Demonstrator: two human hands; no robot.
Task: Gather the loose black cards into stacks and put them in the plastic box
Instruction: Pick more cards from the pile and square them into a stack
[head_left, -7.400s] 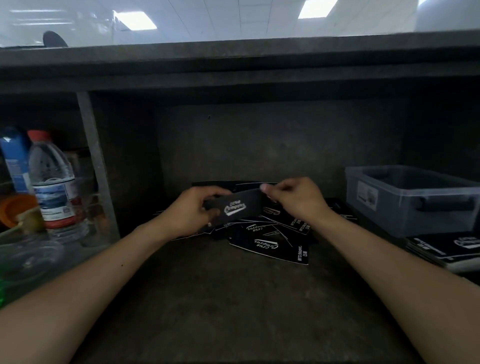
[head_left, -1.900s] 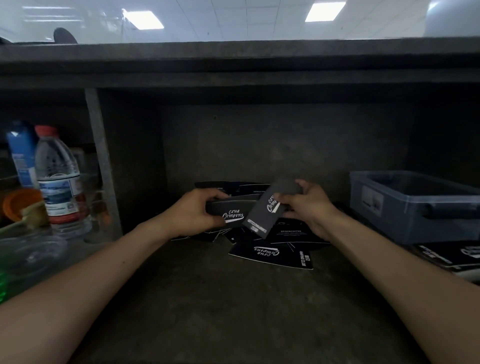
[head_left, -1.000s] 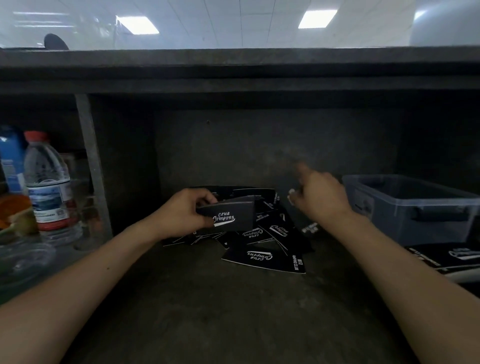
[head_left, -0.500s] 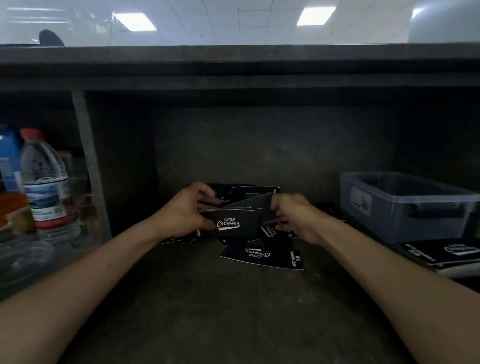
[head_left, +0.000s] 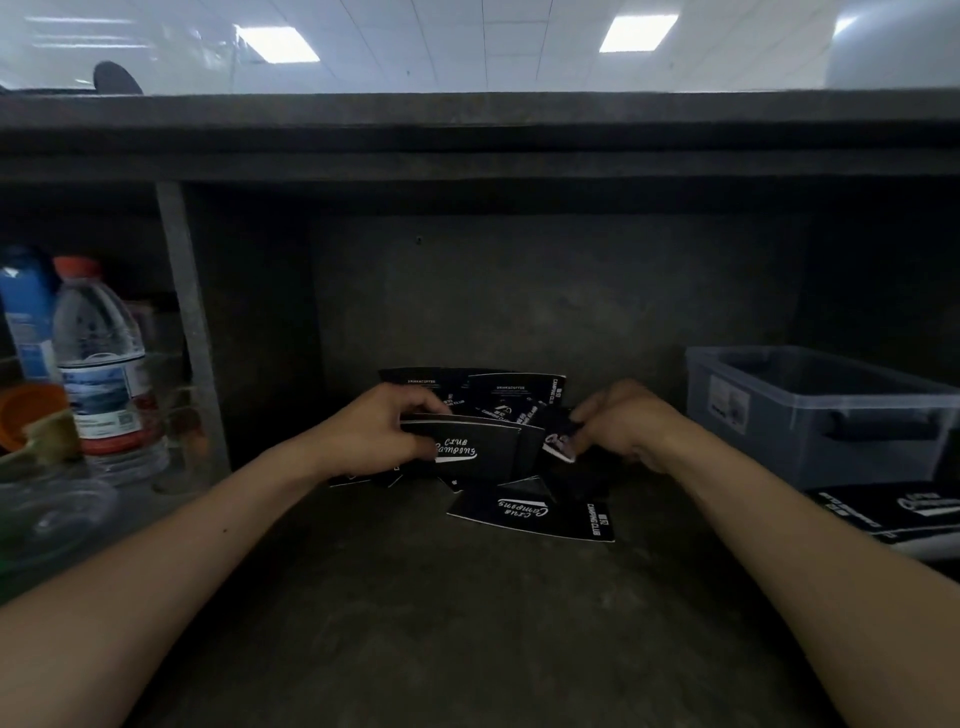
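left grip (head_left: 374, 436) is curled round a stack (head_left: 467, 449) of black cards, held on edge just above the pile with the printed face toward the camera; judged: this leaves its right side free for more cards to slide in. right grip (head_left: 618, 426) sits low beside it, fingertips pinching one card (head_left: 558, 446) near its corner, tilted up off the pile, likely on its way to the stack. loose cards (head_left: 530, 514) lie fanned and overlapping on the shelf (head_left: 467, 623), under and behind both grips, a few propped near the back wall. the cards are matt black with curved edges, like flattened cup sleeves, with white script "club camping" and small white text at one end. they look thin and slick, probably apt to slip out of a loose hold. box (head_left: 821, 410) is translucent with no lid on, well to the right; its contents can't be made out. a second stack (head_left: 893, 512) lies in front of the box, outside it. judged: mid-gathering, the held stack not yet boxed.
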